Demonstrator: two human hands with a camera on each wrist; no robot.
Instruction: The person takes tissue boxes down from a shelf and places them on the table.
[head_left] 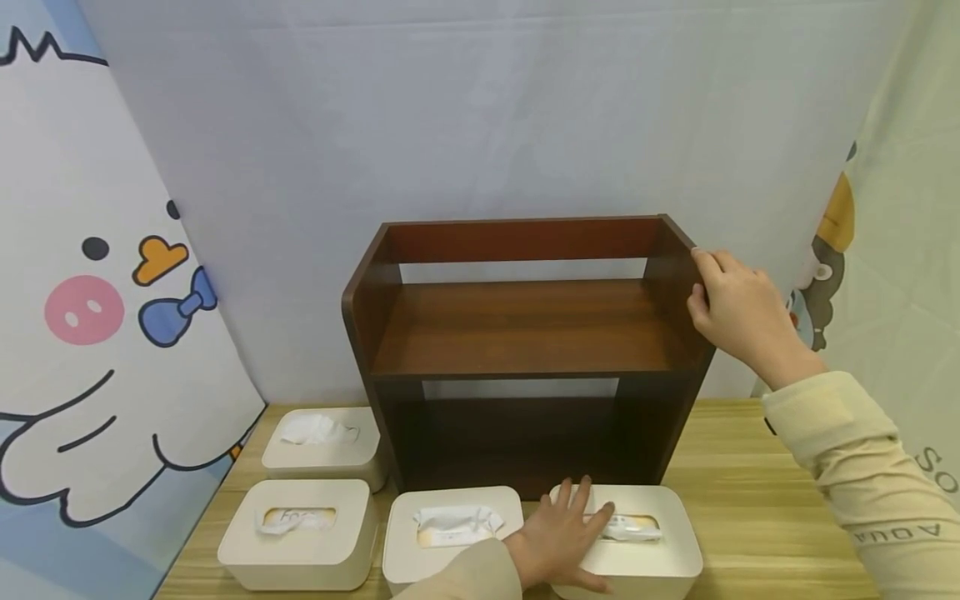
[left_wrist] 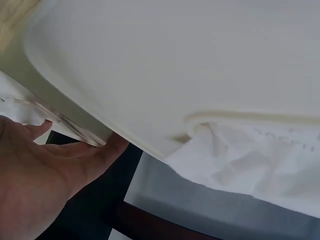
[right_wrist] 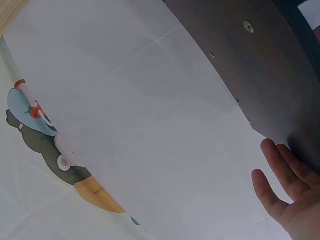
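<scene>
A dark brown two-tier wooden shelf (head_left: 525,325) stands upright on the table. At its right side panel (right_wrist: 245,55), my right hand (head_left: 738,308) grips the upper edge, thumb on the inner side and fingers along the outer face. My left hand (head_left: 558,533) rests with spread fingers on the left part of a cream tissue box (head_left: 660,567), in front of the shelf's right half. In the left wrist view the left fingers (left_wrist: 90,162) show beyond another tissue box (left_wrist: 135,70), its tissue hanging over the opening.
Left of the left hand is the middle tissue box (head_left: 412,567), partly behind the sleeve. Two more stand at the left, a front box (head_left: 247,546) and a back box (head_left: 277,458) near the shelf's side. White cloth (head_left: 525,108) hangs behind; cartoon-printed curtains flank the table.
</scene>
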